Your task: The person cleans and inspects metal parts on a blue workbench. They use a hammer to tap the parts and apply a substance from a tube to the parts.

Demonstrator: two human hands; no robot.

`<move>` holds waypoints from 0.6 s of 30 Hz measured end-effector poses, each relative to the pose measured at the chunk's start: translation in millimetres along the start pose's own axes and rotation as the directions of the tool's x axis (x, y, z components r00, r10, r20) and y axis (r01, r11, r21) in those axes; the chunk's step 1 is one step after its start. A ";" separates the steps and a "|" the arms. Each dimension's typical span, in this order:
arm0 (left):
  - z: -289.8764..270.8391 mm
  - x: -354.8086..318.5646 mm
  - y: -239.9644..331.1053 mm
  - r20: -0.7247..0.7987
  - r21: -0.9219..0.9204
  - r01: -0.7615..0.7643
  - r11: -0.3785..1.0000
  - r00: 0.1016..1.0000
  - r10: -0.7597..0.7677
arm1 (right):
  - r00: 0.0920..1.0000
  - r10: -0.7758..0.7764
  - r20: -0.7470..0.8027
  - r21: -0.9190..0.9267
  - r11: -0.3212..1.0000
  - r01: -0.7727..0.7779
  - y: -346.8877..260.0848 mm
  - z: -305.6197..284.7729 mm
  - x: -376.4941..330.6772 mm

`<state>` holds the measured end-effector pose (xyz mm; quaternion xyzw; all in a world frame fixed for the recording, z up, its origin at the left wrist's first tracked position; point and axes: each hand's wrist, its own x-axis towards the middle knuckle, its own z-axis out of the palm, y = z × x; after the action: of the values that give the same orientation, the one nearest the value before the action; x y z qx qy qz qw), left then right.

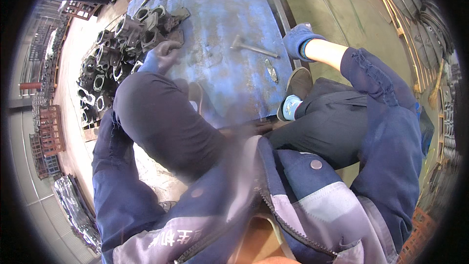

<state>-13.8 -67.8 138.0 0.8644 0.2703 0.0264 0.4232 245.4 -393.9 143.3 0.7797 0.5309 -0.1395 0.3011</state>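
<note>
Nearest: person crouched or seated on the blue steel plate, dark trousers knee up at 9 o'clock of centre, right shoe at the plate edge. Left hand, blue glove, at 11 o'clock past the knee, palm down with fingers curled over the near edge of the pile of cast housings; it touches or nearly touches 1 dark casting, but the knee hides part of it so I cannot tell whether anything is actually gripped. Right hand, also gloved, at 1 o'clock on the plate's right rim, loosely closed, looks braced there, holding nothing that I can see. Hammer lies flat on the plate between the 2 hands, just left of the right hand, untouched. My read for doing this well: take 1 casting by a solid flange, not a bore edge, lift clear of its neighbours so the stack doesn't shift, keep the right hand planted for balance. Containers: none on the plate; castings lie loose. Far left at 9 o'clock, red-brown cage racks, contents too small to tell
</note>
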 end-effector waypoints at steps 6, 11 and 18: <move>27.5 6.8 27.5 0.108 -0.063 -0.139 0.988 0.983 0.146 | 0.987 0.158 0.030 0.034 0.987 -0.159 41.2 34.2 22.9; 46.4 41.7 -5.4 0.087 0.020 -0.065 0.998 0.994 0.062 | 0.956 0.250 0.153 0.141 0.952 -0.271 60.5 62.5 25.4; 21.2 82.4 -91.7 -0.140 0.214 -0.133 0.968 0.976 0.166 | 0.910 0.396 0.122 0.056 0.913 -0.405 80.8 46.4 24.9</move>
<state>21.5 2.8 40.9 0.9162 0.2380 0.0986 0.3068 333.7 -424.6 119.8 0.8747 0.3367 -0.1378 0.3202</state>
